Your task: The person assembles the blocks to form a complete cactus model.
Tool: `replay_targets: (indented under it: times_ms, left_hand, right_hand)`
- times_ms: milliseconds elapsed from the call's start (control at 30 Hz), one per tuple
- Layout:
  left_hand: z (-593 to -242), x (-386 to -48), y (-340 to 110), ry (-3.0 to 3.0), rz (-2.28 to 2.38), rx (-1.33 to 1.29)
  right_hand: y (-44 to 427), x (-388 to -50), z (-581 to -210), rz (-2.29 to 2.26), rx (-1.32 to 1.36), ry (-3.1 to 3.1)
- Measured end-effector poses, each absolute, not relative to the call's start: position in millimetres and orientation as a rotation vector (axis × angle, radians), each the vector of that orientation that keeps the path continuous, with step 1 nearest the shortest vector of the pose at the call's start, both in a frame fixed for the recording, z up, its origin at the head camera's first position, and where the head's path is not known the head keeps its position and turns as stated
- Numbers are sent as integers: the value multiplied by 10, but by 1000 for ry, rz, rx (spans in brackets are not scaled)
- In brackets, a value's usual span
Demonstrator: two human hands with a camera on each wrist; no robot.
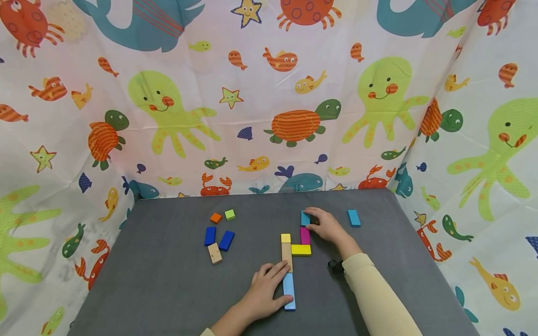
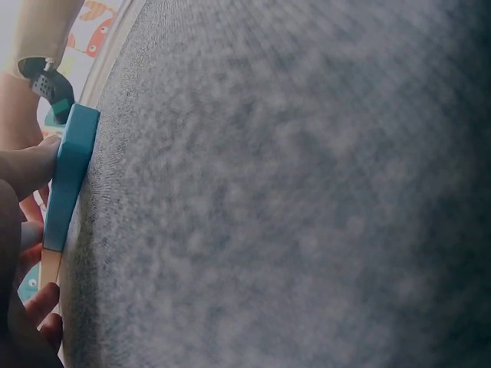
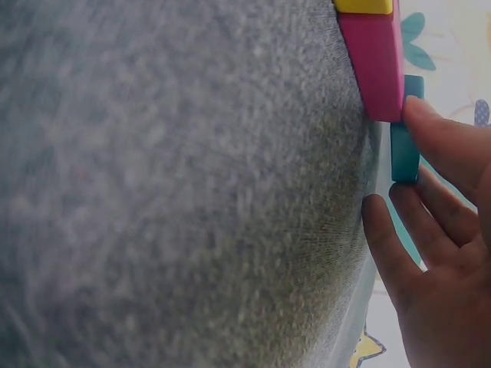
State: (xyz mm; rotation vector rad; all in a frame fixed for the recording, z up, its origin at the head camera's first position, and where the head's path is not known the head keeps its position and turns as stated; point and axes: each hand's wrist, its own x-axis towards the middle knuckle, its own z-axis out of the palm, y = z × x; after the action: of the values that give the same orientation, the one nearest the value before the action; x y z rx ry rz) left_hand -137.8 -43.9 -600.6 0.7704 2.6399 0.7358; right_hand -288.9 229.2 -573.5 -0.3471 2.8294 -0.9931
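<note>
In the head view my right hand (image 1: 329, 226) pinches a blue block (image 1: 305, 218) between thumb and fingers, at the far end of a magenta block (image 1: 305, 236). The right wrist view shows this blue block (image 3: 406, 146) beside the magenta block (image 3: 376, 65). My left hand (image 1: 265, 289) rests with its fingertips on a tan block (image 1: 286, 254) and its thumb on a light blue block (image 1: 289, 291). These two lie end to end, topped by a small yellow block (image 1: 286, 238). A longer yellow block (image 1: 301, 250) joins the tan block's side and the magenta block.
At left lie dark blue blocks (image 1: 227, 240), a wooden block (image 1: 215, 253), an orange cube (image 1: 215, 218) and a green cube (image 1: 230, 214). Another blue block (image 1: 354, 218) lies right of my right hand. A patterned curtain (image 1: 252, 140) stands behind the grey table (image 1: 168, 289).
</note>
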Motion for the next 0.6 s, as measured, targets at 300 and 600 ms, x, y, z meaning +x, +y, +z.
replay_targets:
  times_ms: [300, 600]
  left_hand:
    - [-5968, -1366, -440, 2629, 753, 760]
    - [-5988, -1371, -445, 2629, 756, 774]
  right_hand:
    - [2293, -2905, -5749, -957, -375, 2803]
    - [2302, -2915, -5754, -956, -415, 2780]
